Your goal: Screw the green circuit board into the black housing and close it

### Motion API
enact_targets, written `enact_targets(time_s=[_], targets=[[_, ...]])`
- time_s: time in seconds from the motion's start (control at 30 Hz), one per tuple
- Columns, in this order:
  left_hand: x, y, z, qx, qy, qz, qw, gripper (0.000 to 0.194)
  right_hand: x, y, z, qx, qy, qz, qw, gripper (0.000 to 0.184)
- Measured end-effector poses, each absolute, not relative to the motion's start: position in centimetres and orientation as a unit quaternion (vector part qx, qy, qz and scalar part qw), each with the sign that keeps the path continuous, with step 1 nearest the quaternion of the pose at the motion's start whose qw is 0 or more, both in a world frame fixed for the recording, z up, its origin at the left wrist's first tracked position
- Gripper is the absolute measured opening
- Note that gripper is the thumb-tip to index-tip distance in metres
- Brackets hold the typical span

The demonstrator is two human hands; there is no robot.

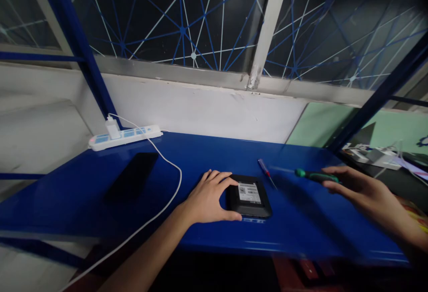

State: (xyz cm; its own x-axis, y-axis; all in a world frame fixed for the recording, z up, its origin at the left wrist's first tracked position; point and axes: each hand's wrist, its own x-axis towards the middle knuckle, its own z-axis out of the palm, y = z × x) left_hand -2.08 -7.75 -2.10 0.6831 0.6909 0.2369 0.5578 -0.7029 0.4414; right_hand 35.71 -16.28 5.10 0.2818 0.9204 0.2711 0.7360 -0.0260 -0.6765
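Note:
A black squarish device (265, 200) with a white printed label lies flat on the blue table. My left hand (209, 198) grips its left side, the thumb at the near edge and the fingers along the far edge and top. To the right, my right hand (361, 189) holds a green-and-black screwdriver (316, 176) by the end of its handle, in the air above the table. Its shaft points left and is blurred. Between the device and the right hand lies a small screwdriver (263, 166) with a purple-and-red handle, touched by neither hand.
A white power strip (142, 134) with a plugged-in charger (113, 128) stands at the back left. From it a white cable (180, 176) runs across the table (207, 151) towards me. Blue frame posts (377, 96) rise at both sides. White items (381, 157) sit at far right.

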Motion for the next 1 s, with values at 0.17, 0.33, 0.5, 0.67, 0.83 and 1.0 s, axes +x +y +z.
enact_targets(time_s=[0.17,0.33,0.5,0.67,0.83,1.0], targets=[[-2.1,-7.8,-2.1,0.907,0.338,0.190,0.164,0.082,36.8,-18.0,4.3,-0.704,-0.593,0.159,0.358,0.044],[-2.0,-7.9,-2.1,0.905,0.342,0.196,0.161,0.081,38.0,-18.5,3.2,-0.707,-0.607,0.175,0.318,0.044],[-2.0,-8.0,-2.3,0.905,0.344,0.195,0.159,0.083,38.4,-18.5,2.8,-0.710,-0.612,0.149,0.316,0.046],[-1.9,-8.0,-2.0,0.905,0.346,0.186,0.162,0.083,38.0,-18.5,2.9,-0.705,-0.615,0.149,0.319,0.051],[-1.9,-8.2,-1.8,0.905,0.353,0.173,0.160,0.082,37.8,-18.6,3.1,-0.700,-0.610,0.174,0.327,0.049],[-2.0,-8.0,-2.1,0.906,0.348,0.185,0.155,0.083,37.7,-18.9,3.1,-0.697,-0.619,0.155,0.328,0.048]])
